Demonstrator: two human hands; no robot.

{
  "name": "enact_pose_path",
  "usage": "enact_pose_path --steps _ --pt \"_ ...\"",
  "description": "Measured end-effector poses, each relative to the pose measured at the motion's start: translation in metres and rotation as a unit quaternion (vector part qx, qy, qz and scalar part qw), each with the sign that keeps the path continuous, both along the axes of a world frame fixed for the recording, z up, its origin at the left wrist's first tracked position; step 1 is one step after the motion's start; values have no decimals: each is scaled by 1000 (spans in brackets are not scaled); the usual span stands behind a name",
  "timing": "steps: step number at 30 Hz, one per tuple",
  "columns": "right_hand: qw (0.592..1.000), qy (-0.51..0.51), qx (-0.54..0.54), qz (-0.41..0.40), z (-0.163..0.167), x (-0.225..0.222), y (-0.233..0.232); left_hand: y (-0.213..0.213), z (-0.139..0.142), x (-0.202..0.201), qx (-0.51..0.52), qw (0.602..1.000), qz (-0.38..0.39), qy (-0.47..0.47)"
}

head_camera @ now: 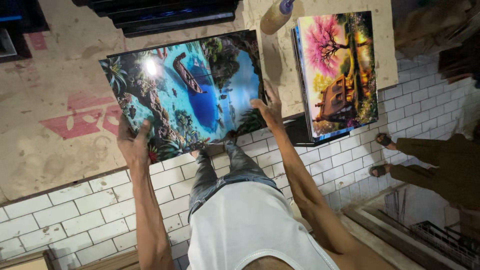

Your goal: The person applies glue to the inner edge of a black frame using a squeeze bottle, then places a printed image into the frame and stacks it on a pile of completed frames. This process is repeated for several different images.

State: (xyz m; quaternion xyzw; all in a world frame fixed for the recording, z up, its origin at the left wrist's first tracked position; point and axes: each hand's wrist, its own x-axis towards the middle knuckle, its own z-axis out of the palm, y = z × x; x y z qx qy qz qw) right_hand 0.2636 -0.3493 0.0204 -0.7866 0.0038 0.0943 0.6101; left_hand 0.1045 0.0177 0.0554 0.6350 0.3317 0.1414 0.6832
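Observation:
A glossy picture panel [190, 90] showing a boat on blue water among rocks and plants is held over the edge of a worn board table [60, 100]. My left hand [134, 145] grips its lower left corner, thumb on the picture. My right hand [269, 111] clamps its right edge, fingers spread along the side. The panel seems to be the top one of a thin stack with dark edges.
A second stack of panels [340, 75] with a pink tree and house picture lies to the right. A squeeze bottle [276, 15] stands behind it. Another person's legs and sandalled feet [382, 155] stand at the right on white tiled floor. Dark bars [170, 15] lie at the top.

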Motion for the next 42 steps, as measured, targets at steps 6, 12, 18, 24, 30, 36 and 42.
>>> enact_pose_path --steps 6,12,18,24,30,36,42 --pt "988 -75 -133 28 -9 9 2 -1 -6 13 52 998 -24 -9" --pt "980 -83 -179 35 -12 14 6 -3 -11 19 16 999 -20 -20" --pt "968 -99 -225 56 -6 23 15 -1 -28 27 54 997 -28 -43" --pt "994 -15 -106 2 -8 20 -11 3 -56 5 160 985 -56 20" --pt "986 46 -158 9 -20 -42 -61 -29 -67 -71 480 855 -58 187" --pt "993 114 23 22 -26 -63 -76 -40 -76 -78 158 979 43 125" --pt "947 180 258 -61 -32 -62 -78 -25 -83 -87 -211 970 110 -48"
